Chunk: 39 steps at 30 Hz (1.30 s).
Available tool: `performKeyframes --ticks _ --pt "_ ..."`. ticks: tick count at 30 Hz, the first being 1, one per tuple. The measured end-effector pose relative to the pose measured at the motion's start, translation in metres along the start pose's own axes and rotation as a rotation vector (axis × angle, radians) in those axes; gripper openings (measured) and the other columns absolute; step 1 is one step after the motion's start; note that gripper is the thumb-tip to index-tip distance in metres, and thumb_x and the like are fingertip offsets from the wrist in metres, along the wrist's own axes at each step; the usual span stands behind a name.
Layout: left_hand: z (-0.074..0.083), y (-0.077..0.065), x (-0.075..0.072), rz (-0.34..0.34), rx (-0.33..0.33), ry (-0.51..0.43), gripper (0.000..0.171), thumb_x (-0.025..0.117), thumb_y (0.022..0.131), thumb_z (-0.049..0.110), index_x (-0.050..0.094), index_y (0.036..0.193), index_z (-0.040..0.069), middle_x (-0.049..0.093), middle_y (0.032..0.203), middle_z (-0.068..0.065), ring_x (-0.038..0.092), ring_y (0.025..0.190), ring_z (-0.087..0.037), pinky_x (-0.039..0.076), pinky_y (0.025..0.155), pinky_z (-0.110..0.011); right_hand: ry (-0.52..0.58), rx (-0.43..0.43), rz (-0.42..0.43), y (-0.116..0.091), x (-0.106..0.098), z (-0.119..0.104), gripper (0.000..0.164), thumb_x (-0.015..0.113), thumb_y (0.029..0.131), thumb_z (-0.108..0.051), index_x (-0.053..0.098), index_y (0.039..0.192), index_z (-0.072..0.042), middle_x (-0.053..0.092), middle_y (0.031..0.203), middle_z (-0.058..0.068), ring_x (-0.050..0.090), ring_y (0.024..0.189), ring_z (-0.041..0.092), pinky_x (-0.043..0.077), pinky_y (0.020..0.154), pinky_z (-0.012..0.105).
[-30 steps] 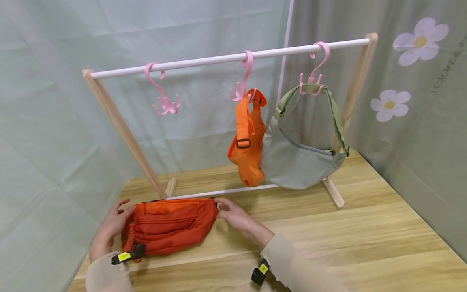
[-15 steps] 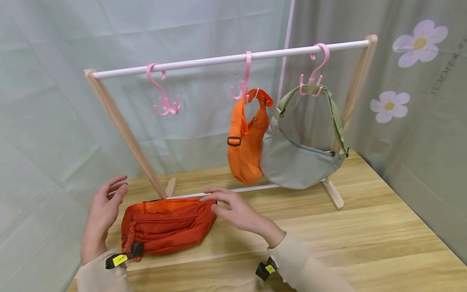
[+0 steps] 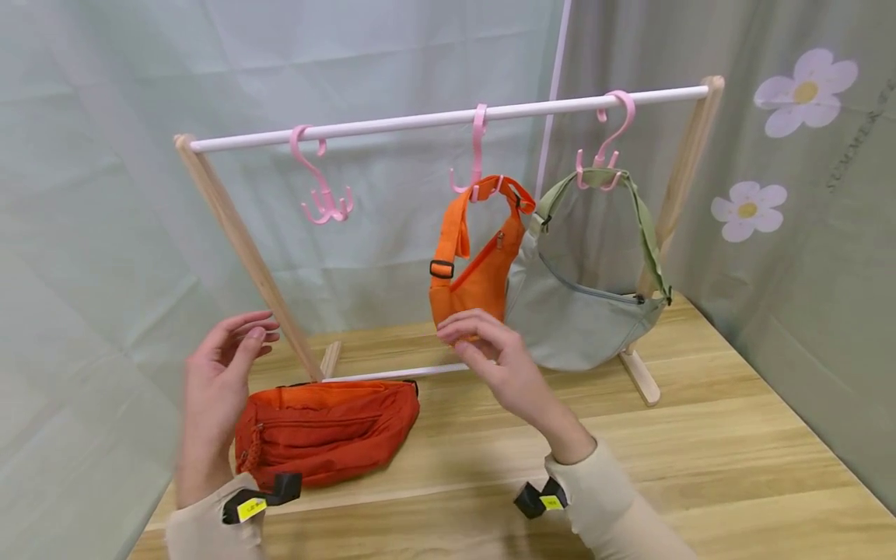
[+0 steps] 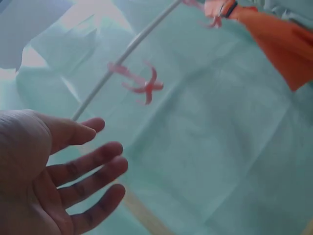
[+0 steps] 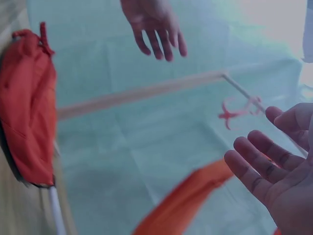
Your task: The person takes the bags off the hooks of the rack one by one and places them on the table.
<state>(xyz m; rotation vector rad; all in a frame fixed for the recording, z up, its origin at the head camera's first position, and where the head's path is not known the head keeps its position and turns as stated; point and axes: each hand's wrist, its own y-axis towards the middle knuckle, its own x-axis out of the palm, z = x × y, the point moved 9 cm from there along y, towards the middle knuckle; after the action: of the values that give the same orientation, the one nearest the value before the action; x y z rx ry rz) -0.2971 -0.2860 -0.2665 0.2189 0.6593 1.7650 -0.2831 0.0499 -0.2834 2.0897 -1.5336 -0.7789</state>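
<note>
My left hand (image 3: 225,369) is raised over the left end of a red waist bag (image 3: 325,435), fingers loosely bent around nothing. The left wrist view shows the same hand's palm with spread fingers (image 4: 98,166). In front of the lower part of an orange sling bag (image 3: 483,272) is my right hand (image 3: 500,362), fingers relaxed and holding nothing. The orange bag hangs by its strap from the middle pink hook (image 3: 479,148). A grey-green shoulder bag (image 3: 577,319) hangs from the right pink hook (image 3: 607,144). No bag hangs on the left pink hook (image 3: 324,190).
The hooks sit on the white top rail (image 3: 399,123) of a rack with wooden side posts (image 3: 241,245). A white lower bar (image 3: 427,371) runs just behind the red bag. The rack stands on a wooden table (image 3: 630,474), with a pale curtain (image 3: 105,233) behind.
Both hands have left the red bag and risen; the right also moved right, towards the orange bag. The orange bag has swung round, showing more of its front. The red bag stays on the table.
</note>
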Motion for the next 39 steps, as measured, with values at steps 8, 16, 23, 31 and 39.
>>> performKeyframes --ticks 8,16,23,31,39 --pt "0.021 -0.008 0.023 -0.092 0.034 -0.327 0.026 0.056 0.106 0.002 0.063 0.126 -0.013 0.075 0.109 -0.009 0.071 0.096 -0.021 0.057 0.089 -0.025 0.042 0.038 0.148 0.000 -0.047 -0.008 0.042 0.054 0.102 0.007 0.047 0.144 0.002 0.058 0.129 0.017 0.068 0.107 0.030 0.059 0.089 0.039" --pt "0.030 -0.018 0.055 -0.185 0.031 -0.270 0.025 0.056 0.108 0.008 0.065 0.126 -0.007 0.072 0.114 -0.011 0.068 0.101 -0.022 0.056 0.090 -0.026 0.036 0.051 0.193 -0.003 -0.072 -0.011 0.046 0.053 0.102 0.007 0.041 0.146 0.006 0.055 0.130 0.020 0.070 0.103 0.020 0.060 0.086 0.036" --pt "0.041 -0.020 0.089 -0.222 0.097 -0.291 0.024 0.055 0.107 0.006 0.066 0.125 -0.005 0.071 0.113 -0.006 0.067 0.101 -0.020 0.055 0.091 -0.026 0.043 0.033 0.199 -0.001 -0.077 -0.015 0.046 0.052 0.102 0.008 0.039 0.146 0.006 0.054 0.131 0.024 0.067 0.110 0.030 0.058 0.090 0.036" --pt "0.056 -0.018 0.121 -0.261 0.173 -0.312 0.024 0.055 0.106 0.001 0.063 0.127 -0.008 0.067 0.118 -0.004 0.063 0.110 -0.028 0.052 0.096 -0.031 0.001 0.074 0.170 0.000 -0.081 -0.022 0.047 0.054 0.102 0.007 0.044 0.148 0.004 0.054 0.143 0.022 0.054 0.133 0.037 0.048 0.107 0.032" --pt "0.065 -0.016 0.146 -0.382 0.184 -0.164 0.027 0.057 0.107 0.012 0.066 0.132 0.005 0.060 0.127 -0.003 0.058 0.117 -0.024 0.048 0.102 -0.035 -0.137 0.059 0.140 0.011 -0.101 -0.031 0.046 0.059 0.100 0.008 0.050 0.145 0.007 0.054 0.144 0.022 0.049 0.137 0.038 0.040 0.115 0.038"
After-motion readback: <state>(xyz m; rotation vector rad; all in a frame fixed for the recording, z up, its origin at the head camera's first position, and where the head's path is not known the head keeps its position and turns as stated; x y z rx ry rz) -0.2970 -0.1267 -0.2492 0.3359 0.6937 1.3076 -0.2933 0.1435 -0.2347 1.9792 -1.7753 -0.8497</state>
